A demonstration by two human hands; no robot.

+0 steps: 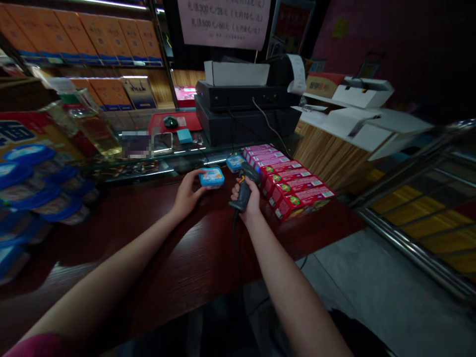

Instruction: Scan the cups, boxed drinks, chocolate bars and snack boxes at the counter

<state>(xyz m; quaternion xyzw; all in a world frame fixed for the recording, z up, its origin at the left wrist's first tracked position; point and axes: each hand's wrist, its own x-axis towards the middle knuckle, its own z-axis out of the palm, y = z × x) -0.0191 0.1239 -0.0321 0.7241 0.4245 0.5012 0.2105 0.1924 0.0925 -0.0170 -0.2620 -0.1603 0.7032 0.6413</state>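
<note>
My right hand [250,197] is wrapped round the grip of a dark barcode scanner [243,191], its cable hanging down over the counter edge. With thumb and fingers, my left hand [189,194] grips the left end of a small blue plastic tub [211,177] on the dark red counter. Behind the scanner sits a second blue tub [235,162], partly hidden. A row of red boxes [297,186] and pink-purple boxes [266,154] lies just right of the scanner.
Stacked blue-lidded tubs [44,183] stand at the left, near a bottle [89,121]. At the back are a cash drawer [245,119], a computer mouse [170,122] and a phone [163,142]. A metal rail [412,250] runs along the right.
</note>
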